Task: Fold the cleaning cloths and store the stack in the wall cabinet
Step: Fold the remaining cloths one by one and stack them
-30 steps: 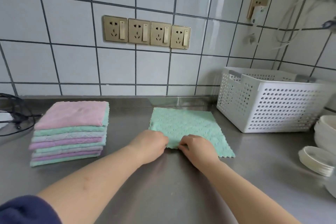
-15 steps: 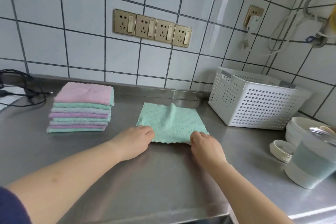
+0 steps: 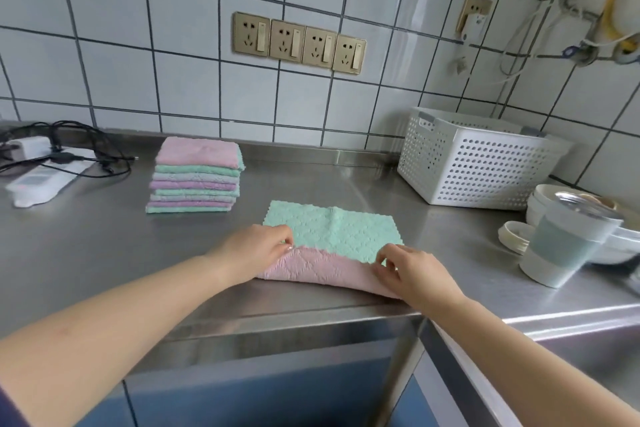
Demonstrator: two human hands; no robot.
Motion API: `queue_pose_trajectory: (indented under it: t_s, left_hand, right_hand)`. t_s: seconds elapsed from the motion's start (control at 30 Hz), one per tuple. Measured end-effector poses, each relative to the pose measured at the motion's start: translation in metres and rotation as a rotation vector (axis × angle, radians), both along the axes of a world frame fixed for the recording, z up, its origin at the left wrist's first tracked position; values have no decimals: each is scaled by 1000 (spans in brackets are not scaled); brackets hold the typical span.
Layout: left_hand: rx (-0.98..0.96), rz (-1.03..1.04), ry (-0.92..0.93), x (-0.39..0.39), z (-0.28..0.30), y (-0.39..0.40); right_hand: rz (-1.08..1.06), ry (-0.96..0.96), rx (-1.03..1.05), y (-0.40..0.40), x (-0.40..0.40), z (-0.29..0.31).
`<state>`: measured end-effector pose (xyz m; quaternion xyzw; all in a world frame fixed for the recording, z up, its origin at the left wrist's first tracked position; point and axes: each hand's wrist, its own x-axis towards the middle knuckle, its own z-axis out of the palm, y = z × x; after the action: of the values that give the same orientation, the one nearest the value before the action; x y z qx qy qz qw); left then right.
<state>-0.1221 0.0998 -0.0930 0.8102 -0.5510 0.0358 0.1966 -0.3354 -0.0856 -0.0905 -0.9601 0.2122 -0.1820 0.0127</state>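
Observation:
A cleaning cloth, green on top and pink underneath, lies on the steel counter near its front edge. Its near edge is turned up and over, so the pink underside shows. My left hand pinches the near left corner. My right hand pinches the near right corner. A stack of folded cloths, pink and green, stands further back on the left, apart from both hands. No wall cabinet is in view.
A white perforated basket stands at the back right. White bowls, small dishes and a white-and-grey pot crowd the right side. Cables and a power strip lie at the far left. Wall sockets sit above.
Both hands have lifted the cloth's near edge and are turning it away from me, exposing the pink underside. The camera view has pulled back and tilted down.

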Motion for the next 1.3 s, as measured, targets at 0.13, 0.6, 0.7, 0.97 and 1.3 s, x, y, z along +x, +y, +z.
queue_pose_trajectory:
  t_s: [0.13, 0.6, 0.7, 0.97, 1.3]
  left_hand:
    - [135, -54, 146, 3, 6, 15]
    - [354, -149, 244, 13, 8, 68]
    - [237, -86, 288, 16, 6, 75]
    - [-252, 149, 571, 13, 5, 41]
    - [-263, 132, 139, 35, -11, 4]
  right_hand:
    - [72, 225, 23, 13, -23, 11]
    - [-30, 162, 450, -2, -52, 19]
    - [-84, -39, 417, -5, -51, 16]
    - [-237, -442, 804, -15, -11, 11]
    - [-324, -379, 450, -50, 43, 8]
